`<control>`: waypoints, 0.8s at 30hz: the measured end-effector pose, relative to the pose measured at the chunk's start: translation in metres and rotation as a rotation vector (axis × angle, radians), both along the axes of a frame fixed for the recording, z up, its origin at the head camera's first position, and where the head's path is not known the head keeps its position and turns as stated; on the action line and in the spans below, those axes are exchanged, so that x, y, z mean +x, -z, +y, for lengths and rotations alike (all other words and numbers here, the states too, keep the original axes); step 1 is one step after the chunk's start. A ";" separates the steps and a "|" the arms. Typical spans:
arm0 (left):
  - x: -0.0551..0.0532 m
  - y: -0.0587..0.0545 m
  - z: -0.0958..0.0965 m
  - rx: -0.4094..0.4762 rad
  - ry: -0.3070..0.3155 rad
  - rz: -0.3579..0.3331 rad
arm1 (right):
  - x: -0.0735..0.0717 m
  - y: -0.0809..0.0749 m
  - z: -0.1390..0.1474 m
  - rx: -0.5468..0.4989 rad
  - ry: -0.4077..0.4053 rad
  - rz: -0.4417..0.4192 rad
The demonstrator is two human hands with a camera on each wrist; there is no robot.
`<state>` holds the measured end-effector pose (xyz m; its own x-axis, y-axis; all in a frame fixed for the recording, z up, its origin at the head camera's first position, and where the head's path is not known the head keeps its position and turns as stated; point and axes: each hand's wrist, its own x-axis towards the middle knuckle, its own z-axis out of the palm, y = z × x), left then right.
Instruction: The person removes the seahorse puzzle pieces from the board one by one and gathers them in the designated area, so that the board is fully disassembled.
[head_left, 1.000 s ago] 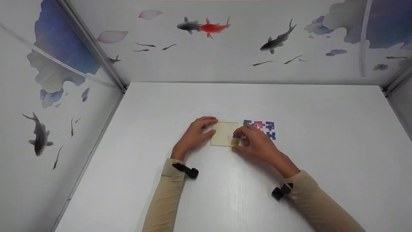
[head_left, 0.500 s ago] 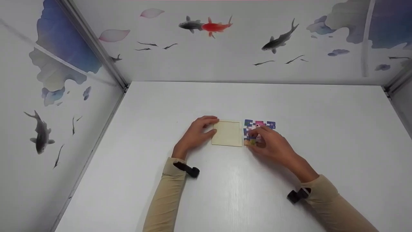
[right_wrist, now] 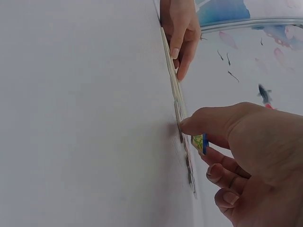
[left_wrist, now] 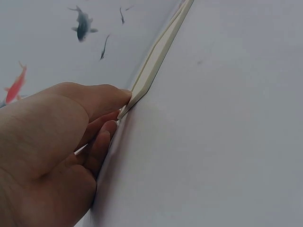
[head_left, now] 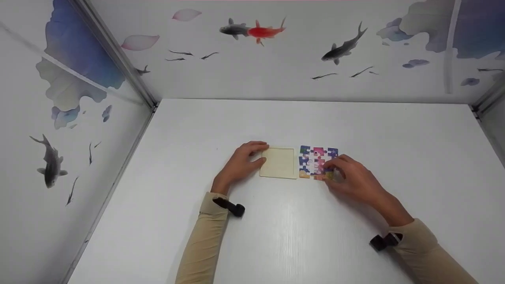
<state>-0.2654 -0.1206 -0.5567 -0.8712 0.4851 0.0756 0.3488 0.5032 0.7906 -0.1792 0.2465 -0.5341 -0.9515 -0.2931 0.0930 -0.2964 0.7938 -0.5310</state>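
Observation:
A pale yellow square puzzle tray (head_left: 278, 163) lies flat on the white table, nothing in its recess. Its left side is gripped by my left hand (head_left: 244, 161); the left wrist view has the thumb (left_wrist: 111, 98) at the tray's near corner. Right of the tray, a group of colourful jigsaw pieces (head_left: 318, 152) is laid out in rows, pink and purple. My right hand (head_left: 357, 179) is at the group's lower right corner, pinching a jigsaw piece (right_wrist: 198, 142) with a green-yellow face and a blue edge between thumb and fingers.
The white table (head_left: 252, 236) is bounded by a back wall (head_left: 252, 79) and a left wall (head_left: 23, 217), both printed with fish. Black wrist cameras sit on the left cuff (head_left: 207, 203) and the right cuff (head_left: 414, 234).
My right hand has carried the jigsaw piece rightward, from over the tray's right edge, across the laid-out pieces to their lower right corner. My left hand stays on the tray.

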 end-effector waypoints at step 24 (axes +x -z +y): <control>-0.001 0.002 -0.004 0.006 0.006 0.014 | 0.004 0.000 0.018 0.012 -0.009 -0.079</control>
<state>-0.2668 -0.1244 -0.5589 -0.8671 0.4899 0.0903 0.3626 0.4965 0.7887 -0.1749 0.2644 -0.5336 -0.9530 -0.3027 0.0144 -0.2616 0.7977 -0.5434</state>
